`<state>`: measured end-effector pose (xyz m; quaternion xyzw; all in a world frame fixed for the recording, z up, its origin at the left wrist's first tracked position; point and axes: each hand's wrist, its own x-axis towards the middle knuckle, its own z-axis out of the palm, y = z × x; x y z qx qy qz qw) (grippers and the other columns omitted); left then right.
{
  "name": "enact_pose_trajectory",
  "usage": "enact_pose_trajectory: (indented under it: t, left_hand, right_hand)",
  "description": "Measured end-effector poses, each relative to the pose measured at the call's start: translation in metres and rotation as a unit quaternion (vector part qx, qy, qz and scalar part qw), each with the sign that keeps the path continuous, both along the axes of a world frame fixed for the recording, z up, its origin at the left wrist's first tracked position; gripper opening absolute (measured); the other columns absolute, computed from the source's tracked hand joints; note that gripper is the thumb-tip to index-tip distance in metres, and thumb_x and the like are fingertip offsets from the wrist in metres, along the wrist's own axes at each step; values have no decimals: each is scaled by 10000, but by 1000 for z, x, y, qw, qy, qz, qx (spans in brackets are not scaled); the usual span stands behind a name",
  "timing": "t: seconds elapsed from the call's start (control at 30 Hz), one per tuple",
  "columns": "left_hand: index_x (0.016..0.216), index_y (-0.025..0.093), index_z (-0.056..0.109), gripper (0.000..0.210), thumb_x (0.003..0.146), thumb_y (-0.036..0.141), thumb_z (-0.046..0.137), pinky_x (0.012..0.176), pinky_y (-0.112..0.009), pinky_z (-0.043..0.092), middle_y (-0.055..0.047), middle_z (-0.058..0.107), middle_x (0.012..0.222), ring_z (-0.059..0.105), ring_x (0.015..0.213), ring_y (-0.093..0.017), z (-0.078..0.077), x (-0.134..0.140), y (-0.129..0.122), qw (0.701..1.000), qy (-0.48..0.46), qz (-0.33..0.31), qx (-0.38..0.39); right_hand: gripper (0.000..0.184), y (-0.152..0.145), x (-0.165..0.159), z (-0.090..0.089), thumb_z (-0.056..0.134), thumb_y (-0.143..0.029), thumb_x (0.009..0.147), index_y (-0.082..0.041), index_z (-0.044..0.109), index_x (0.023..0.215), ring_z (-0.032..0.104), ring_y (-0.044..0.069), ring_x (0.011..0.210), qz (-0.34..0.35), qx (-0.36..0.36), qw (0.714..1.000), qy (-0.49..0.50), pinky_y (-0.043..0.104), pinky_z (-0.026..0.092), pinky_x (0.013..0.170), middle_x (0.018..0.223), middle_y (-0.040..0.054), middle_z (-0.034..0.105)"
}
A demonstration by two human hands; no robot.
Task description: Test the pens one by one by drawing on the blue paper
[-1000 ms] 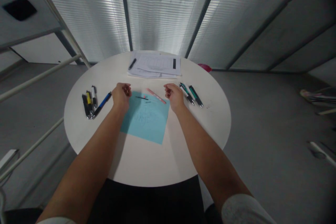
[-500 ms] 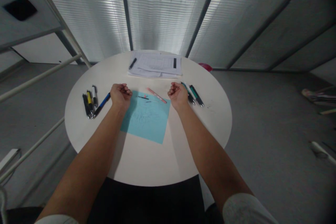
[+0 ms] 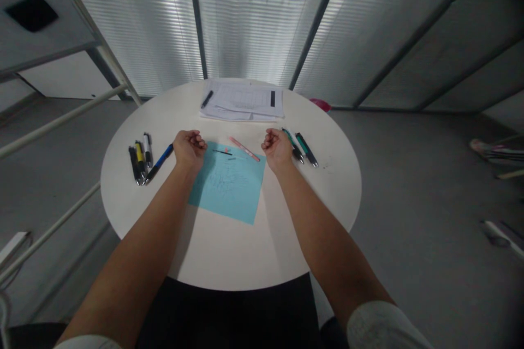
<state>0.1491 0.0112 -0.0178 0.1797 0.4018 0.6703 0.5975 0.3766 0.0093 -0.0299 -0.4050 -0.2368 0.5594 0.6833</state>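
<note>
My left hand (image 3: 189, 148) rests as a closed fist at the left edge of a light blue sheet of paper (image 3: 227, 186) on a round white table (image 3: 327, 196). My right hand (image 3: 277, 147) is a closed fist at the sheet's upper right corner. Neither fist holds anything that I can see. A pink pen barrel (image 3: 244, 149) and small dark pen parts (image 3: 223, 152) lie between the hands on the sheet's top edge. A blue pen (image 3: 159, 162) lies just left of my left hand. Two green pens (image 3: 303, 148) lie just right of my right hand.
Several pens (image 3: 138, 157), black, yellow and white, lie grouped at the table's left. A stack of white papers (image 3: 242, 102) with a black pen (image 3: 206, 99) sits at the far edge. A pink object (image 3: 320, 104) shows behind the table. A metal rail (image 3: 57, 120) runs along the left.
Both hands turned and closed into fists, shifting slightly away from me, then stayed still over the last half second. Nothing on the table moved.
</note>
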Motion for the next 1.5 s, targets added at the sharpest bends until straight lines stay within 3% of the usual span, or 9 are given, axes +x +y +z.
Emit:
enact_pose_trajectory:
  t: [0.13,0.27,0.37,0.5,0.67,0.97,1.2,1.33,1.5]
  left_hand:
    - [648,190,501,66,615,246,510,432,-210,359,25,422,520,393,433,-78,0,1,0,1000,-3,0,-3]
    - [636,192,504,41,622,230,510,433,-208,355,26,418,518,393,435,-78,-1,3,0,1000,25,1,-3]
    - [617,184,507,24,621,207,514,424,-213,342,27,422,510,397,432,-77,-2,6,-1,999,36,10,8]
    - [592,174,513,24,602,185,532,408,-218,320,27,424,495,393,426,-77,-1,8,-2,999,35,14,23]
    - [585,182,514,45,562,199,549,401,-201,318,35,418,480,392,412,-73,-1,8,-1,998,49,11,25]
    - [568,178,523,20,568,192,537,392,-210,313,22,433,469,394,395,-79,-5,10,0,996,69,16,51]
    - [575,180,522,21,585,188,538,406,-224,305,20,437,492,404,409,-79,-8,9,0,995,79,6,53]
    - [576,182,519,18,589,180,531,408,-231,301,17,437,487,403,407,-82,-8,10,0,995,87,11,55]
    - [562,186,525,17,561,187,542,404,-220,293,19,429,479,393,412,-80,-6,10,0,995,86,13,47]
  right_hand:
    - [166,-10,-8,-2,493,-278,794,-195,590,688,396,87,481,-40,82,973,-213,226,303,479,564,-43,475]
    - [165,-24,-17,-3,485,-251,844,-206,634,788,524,148,729,-57,175,837,-516,289,418,723,769,11,601]
    - [141,-28,-21,-5,566,-232,826,-216,675,915,533,207,889,-19,165,720,-673,355,397,845,938,60,638]
    - [181,-28,-22,-10,591,-257,849,-241,690,999,528,255,951,32,109,643,-758,397,381,850,994,88,648]
    - [191,-26,-20,-12,540,-226,885,-233,684,1010,555,233,918,56,110,634,-763,372,417,835,972,82,646]
    - [413,-15,-18,-18,343,-183,944,-155,504,1324,551,227,1036,-33,137,718,-681,370,457,937,1122,140,537]
    - [336,-17,-19,-17,363,-118,886,-177,530,1173,520,219,1038,-63,152,752,-639,394,457,941,1128,130,444]
    - [267,-21,-19,-13,444,-75,783,-185,553,1000,527,200,955,-47,163,733,-658,352,462,870,1043,92,491]
    - [94,-26,-21,-11,582,-206,808,-199,631,888,530,200,898,83,196,658,-722,346,418,847,919,54,590]
